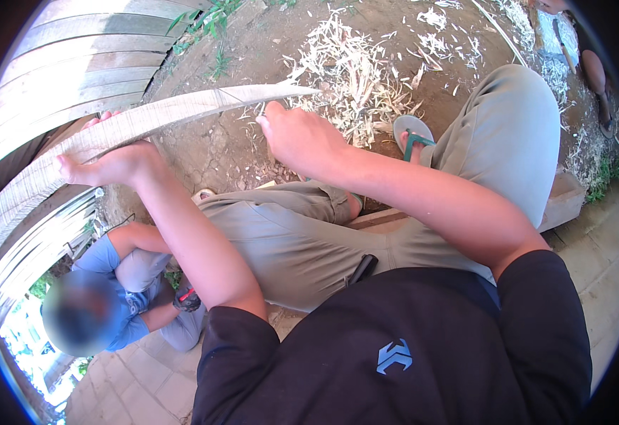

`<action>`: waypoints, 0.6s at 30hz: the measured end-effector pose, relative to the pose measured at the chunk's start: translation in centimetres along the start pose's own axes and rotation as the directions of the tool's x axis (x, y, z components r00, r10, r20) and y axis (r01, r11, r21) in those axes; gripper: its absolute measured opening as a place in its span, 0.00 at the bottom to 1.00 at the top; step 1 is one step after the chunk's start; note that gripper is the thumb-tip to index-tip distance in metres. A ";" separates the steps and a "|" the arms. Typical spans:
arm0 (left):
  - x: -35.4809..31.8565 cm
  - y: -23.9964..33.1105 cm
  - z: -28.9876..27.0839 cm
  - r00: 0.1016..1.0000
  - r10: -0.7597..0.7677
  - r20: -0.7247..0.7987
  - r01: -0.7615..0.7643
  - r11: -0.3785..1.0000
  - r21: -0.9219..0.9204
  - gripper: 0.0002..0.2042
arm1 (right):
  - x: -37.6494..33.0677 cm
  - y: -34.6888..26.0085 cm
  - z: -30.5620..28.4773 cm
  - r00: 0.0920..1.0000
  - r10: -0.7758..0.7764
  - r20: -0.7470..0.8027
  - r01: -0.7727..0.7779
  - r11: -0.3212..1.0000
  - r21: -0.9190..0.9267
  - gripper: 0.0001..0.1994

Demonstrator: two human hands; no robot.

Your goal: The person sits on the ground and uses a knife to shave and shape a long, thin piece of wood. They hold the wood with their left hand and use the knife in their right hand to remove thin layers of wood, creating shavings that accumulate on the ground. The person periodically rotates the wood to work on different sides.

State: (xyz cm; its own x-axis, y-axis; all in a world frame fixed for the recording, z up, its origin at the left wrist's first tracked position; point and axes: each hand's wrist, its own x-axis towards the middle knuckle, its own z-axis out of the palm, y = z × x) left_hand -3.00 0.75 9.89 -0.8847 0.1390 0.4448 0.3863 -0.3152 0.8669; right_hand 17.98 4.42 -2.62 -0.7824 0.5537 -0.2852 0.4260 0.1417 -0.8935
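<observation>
A long pale wooden plank (146,117) runs from the left rim to a narrow tip in front of me. Near its wider part, my left hand (111,164) grips it, the thumb on the near edge and fingertips showing over the far edge. My right hand (304,140) is closed just below the plank's narrow end, with the thumb pressed to the curled fingers. Whatever it holds, if anything, is hidden. A thin dark line crosses the plank left of this hand.
Wood shavings (355,78) cover the dirt ahead. A stack of boards (97,53) stands at the far left. Another person in blue (122,269) crouches at left, a dark glove (187,300) on one hand. A brown elongated object (594,71) lies far right. Beneath me is a wooden beam (564,202).
</observation>
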 end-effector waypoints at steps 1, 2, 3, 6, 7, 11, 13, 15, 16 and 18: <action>0.3 -0.1 -0.2 1.000 0.006 0.020 -0.006 1.000 -0.003 0.34 | -0.5 -0.3 0.0 0.999 -0.045 -0.007 0.044 0.999 -0.027 0.18; 0.5 -0.1 0.1 0.998 0.005 0.056 -0.005 1.000 -0.009 0.34 | 0.3 1.8 1.0 0.996 -0.039 -0.075 0.035 0.998 -0.054 0.19; 0.2 -0.3 1.2 0.994 -0.005 0.106 0.008 1.000 -0.025 0.34 | 2.0 6.1 2.3 0.996 -0.044 -0.073 0.037 0.995 -0.098 0.19; -0.6 0.1 -0.3 0.998 -0.016 0.068 0.015 1.000 0.015 0.33 | 0.8 2.8 0.6 0.999 0.033 0.002 -0.033 0.998 -0.057 0.19; 0.0 0.1 0.0 0.996 -0.005 0.085 0.006 1.000 -0.006 0.33 | 0.4 1.0 0.2 1.000 0.020 -0.002 -0.020 0.999 -0.039 0.19; -1.4 0.7 1.7 1.000 0.021 -0.016 -0.021 0.999 0.032 0.34 | 1.3 4.4 0.9 0.999 0.028 -0.034 -0.031 0.997 -0.075 0.19; -1.2 0.7 1.6 1.000 -0.016 -0.001 0.016 1.000 0.008 0.34 | 2.5 6.8 1.5 0.998 0.069 -0.012 -0.070 0.993 -0.099 0.19; -0.9 0.5 0.3 1.000 -0.026 0.011 0.026 1.000 -0.006 0.33 | 1.9 4.0 1.2 0.999 0.039 -0.027 -0.041 0.994 -0.099 0.19; -0.8 0.7 -0.1 0.999 -0.016 0.029 0.017 1.000 -0.004 0.33 | 0.9 1.6 0.8 1.000 0.025 0.017 -0.023 0.995 -0.097 0.19; -1.3 0.8 1.4 0.994 -0.012 0.105 0.014 1.000 -0.025 0.33 | 2.2 6.9 3.4 0.994 -0.069 -0.085 0.058 0.991 -0.120 0.19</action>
State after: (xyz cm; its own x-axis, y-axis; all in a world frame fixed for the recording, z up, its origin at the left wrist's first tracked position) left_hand -1.18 1.60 10.35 -0.8568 0.2409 0.4559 0.3669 -0.3365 0.8673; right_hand 17.67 3.87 -10.63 -0.7682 0.6106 -0.1926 0.4311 0.2708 -0.8607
